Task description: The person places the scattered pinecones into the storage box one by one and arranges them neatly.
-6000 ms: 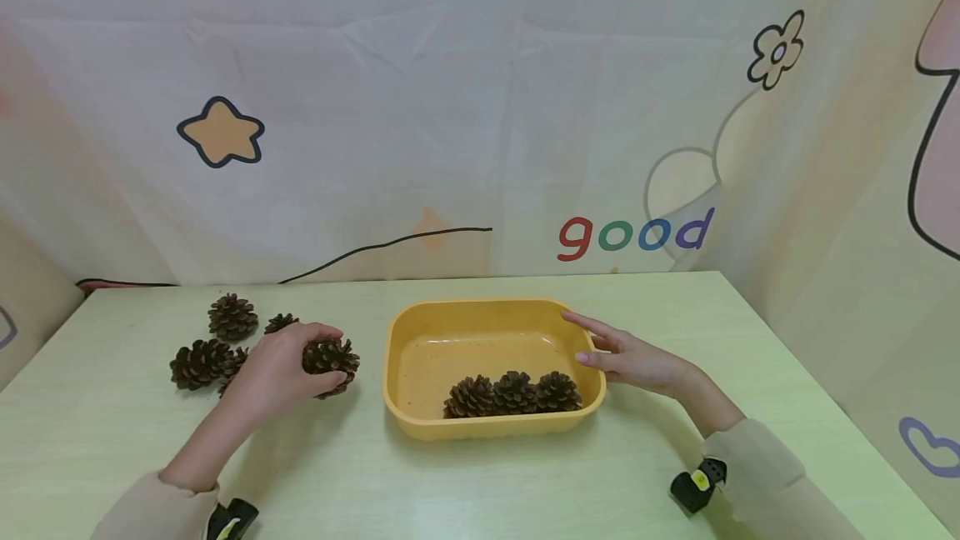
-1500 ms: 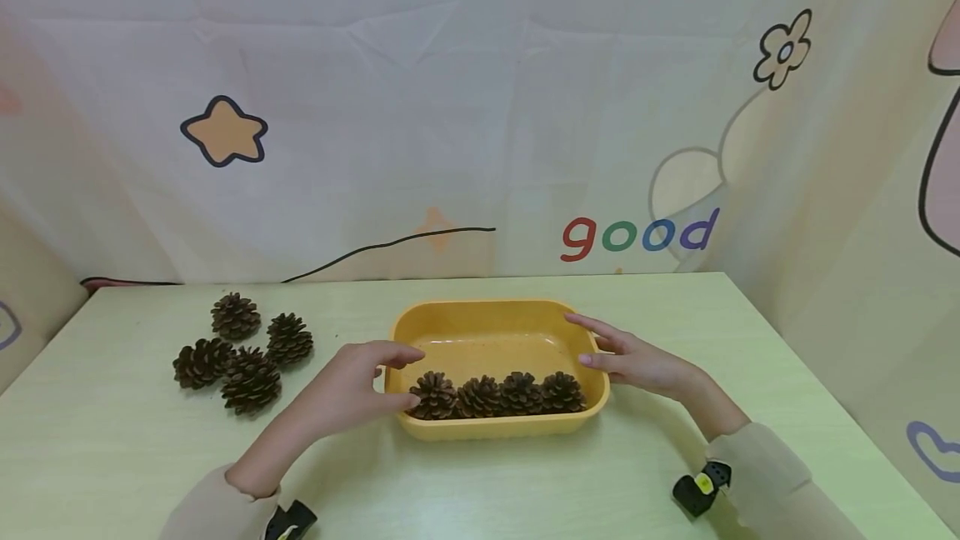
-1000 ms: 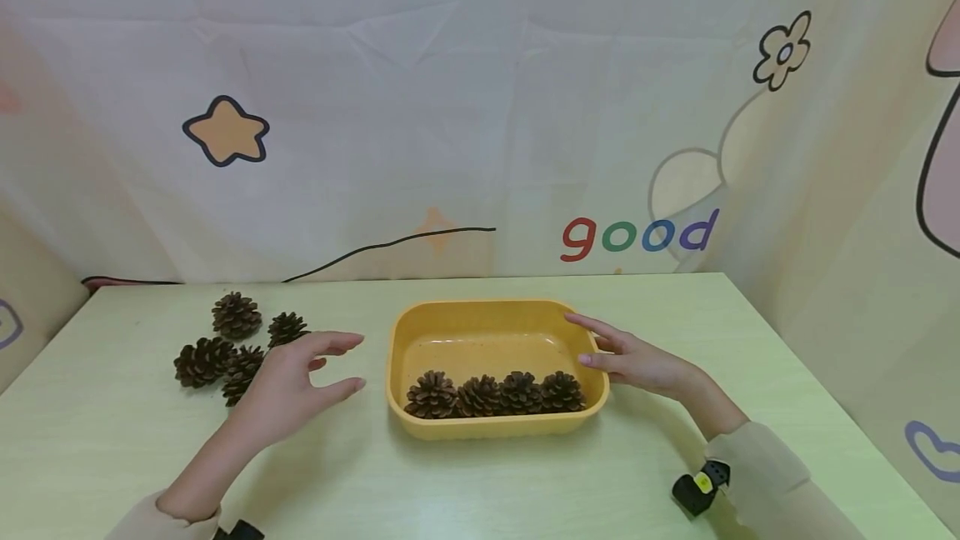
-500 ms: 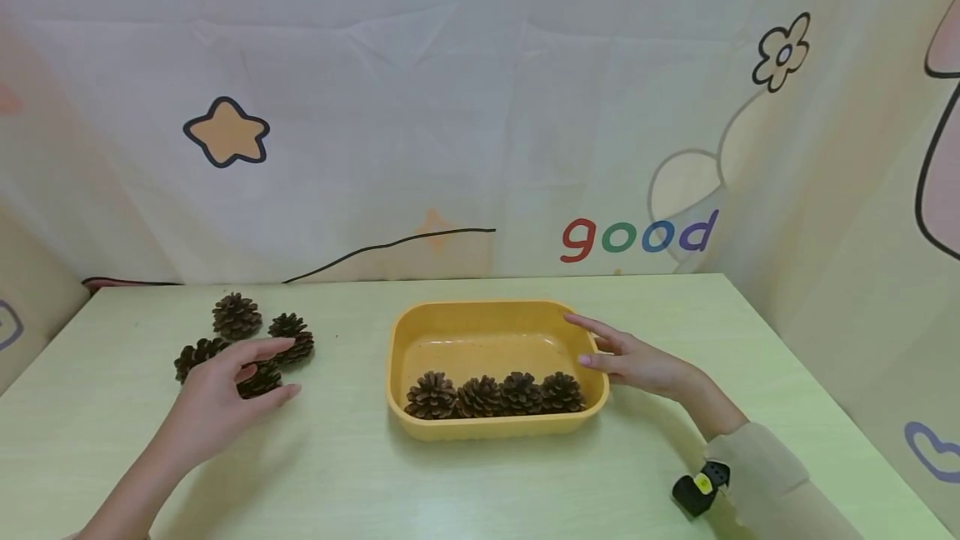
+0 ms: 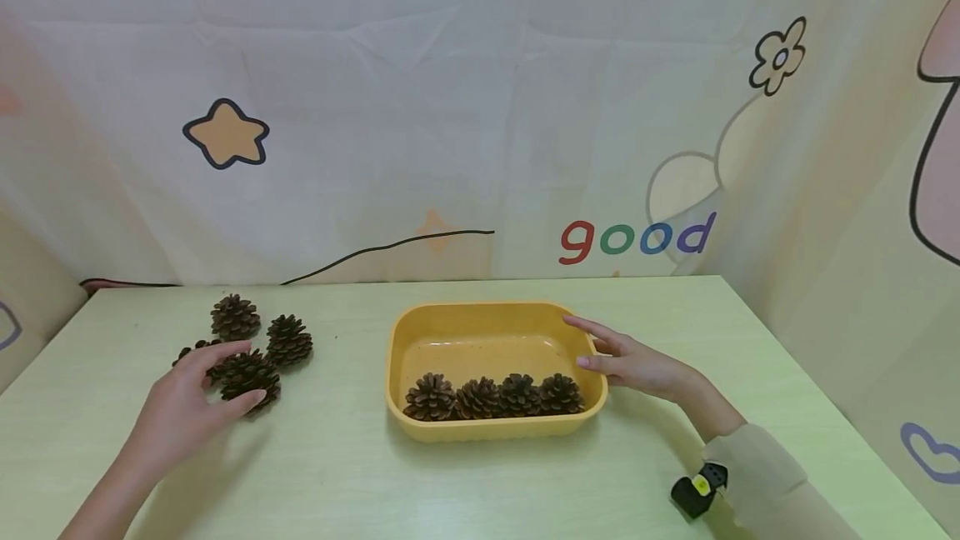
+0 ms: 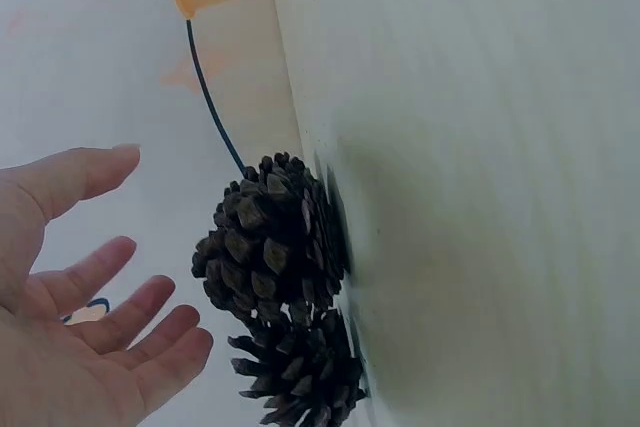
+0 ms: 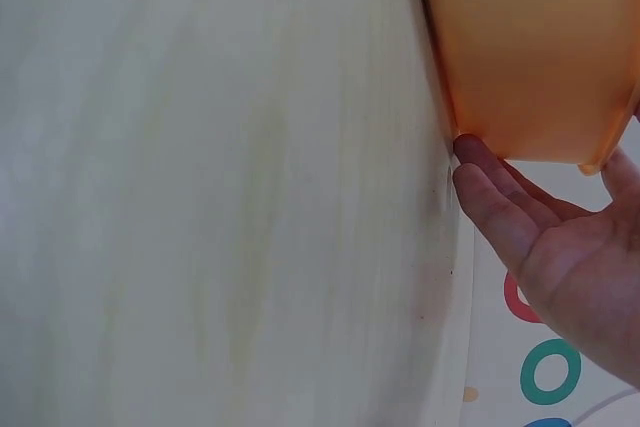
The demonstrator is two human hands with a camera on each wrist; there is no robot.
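My left hand [image 5: 183,411] is spread around the near pine cone [image 5: 251,382], with its thumb and forefinger on either side of it in the head view. In the left wrist view, that hand [image 6: 100,297] has parted fingers and a visible gap to a dark brown pine cone [image 6: 265,237]. My right hand [image 5: 645,365] rests at the right end of a yellow plastic tub [image 5: 495,432], thumb and forefinger over the rim. The right wrist view shows its straight fingers [image 7: 495,209] touching the tub's outer wall low down. Several pine cones [image 5: 477,398] line the tub's near side.
Around the near cone lie other pine cones: one behind [image 5: 235,317], one to the right [image 5: 288,342], and one partly hidden by my left hand [image 5: 197,348]. A printed curtain [image 5: 390,123] hangs behind the pale green table [image 5: 465,490]. A black wrist camera [image 5: 699,490] sits at my right sleeve.
A pine cone that my left hand held was placed at the left end of the row in the tub. That hand let go and moved back left to the loose cones. The right hand stayed.
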